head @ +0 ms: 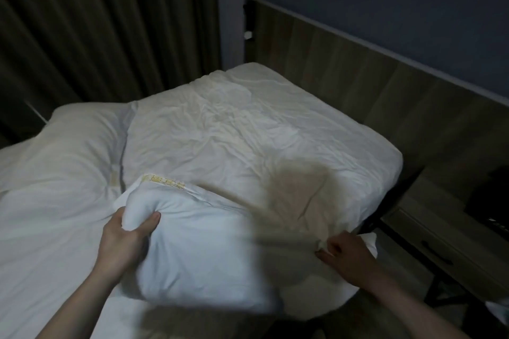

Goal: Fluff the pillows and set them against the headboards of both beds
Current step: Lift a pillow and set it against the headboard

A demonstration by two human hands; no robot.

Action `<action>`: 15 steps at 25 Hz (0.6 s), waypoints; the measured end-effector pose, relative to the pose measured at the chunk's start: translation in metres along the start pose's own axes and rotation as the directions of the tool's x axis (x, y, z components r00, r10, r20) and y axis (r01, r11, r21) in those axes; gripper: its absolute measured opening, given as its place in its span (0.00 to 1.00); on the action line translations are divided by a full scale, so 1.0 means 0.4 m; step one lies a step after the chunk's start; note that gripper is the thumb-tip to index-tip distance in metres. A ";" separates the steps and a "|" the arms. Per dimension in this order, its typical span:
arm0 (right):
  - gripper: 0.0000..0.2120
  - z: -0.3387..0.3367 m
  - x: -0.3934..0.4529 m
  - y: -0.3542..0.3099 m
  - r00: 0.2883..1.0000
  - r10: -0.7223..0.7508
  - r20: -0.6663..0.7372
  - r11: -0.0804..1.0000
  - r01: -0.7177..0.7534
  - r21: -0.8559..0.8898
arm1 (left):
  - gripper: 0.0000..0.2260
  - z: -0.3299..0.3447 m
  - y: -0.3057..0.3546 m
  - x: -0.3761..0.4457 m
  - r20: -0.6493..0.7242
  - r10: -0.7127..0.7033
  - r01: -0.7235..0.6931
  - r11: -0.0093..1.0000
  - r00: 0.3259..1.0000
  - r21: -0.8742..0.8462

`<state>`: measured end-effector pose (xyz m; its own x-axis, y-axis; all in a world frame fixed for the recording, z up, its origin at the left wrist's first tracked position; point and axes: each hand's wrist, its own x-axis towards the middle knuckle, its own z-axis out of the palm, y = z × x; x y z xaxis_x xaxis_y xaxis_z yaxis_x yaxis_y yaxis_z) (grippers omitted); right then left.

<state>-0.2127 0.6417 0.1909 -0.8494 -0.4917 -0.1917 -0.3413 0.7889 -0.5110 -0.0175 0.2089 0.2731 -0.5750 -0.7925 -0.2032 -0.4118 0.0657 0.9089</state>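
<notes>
Both hands grip white pillow (pixel 198 250), puffy, creased, motion-blurred

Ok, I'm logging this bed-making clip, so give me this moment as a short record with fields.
setting: bed with white sheet, wooden headboard, curtain
pillow in hands: white pillow, near the bed's front edge
left hand: grips the pillow's left corner
right hand: pinches the pillow's right end
other pillow: lies at left, away from the headboard
bedside: nightstand at right
</notes>
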 end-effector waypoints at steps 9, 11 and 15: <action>0.13 -0.323 0.063 0.338 0.994 0.042 0.103 0.984 -0.059 0.170 | 0.11 0.484 0.286 -0.108 -0.043 0.078 -0.085 0.975 0.996 -0.205; 0.07 -0.397 0.093 0.375 0.994 0.045 0.104 0.986 -0.061 0.157 | 0.13 0.565 0.325 -0.127 -0.051 0.097 -0.105 0.973 0.994 -0.207; 0.22 -0.507 0.175 0.444 0.999 0.034 -0.024 0.972 -0.027 0.234 | 0.13 0.677 0.386 -0.116 -0.079 0.126 -0.138 0.974 0.989 -0.177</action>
<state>-0.4144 0.8223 0.2567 -0.8698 -0.4560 -0.1887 -0.2146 0.6939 -0.6874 -0.2459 0.4199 0.3244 -0.5643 -0.8236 -0.0575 -0.1968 0.0666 0.9782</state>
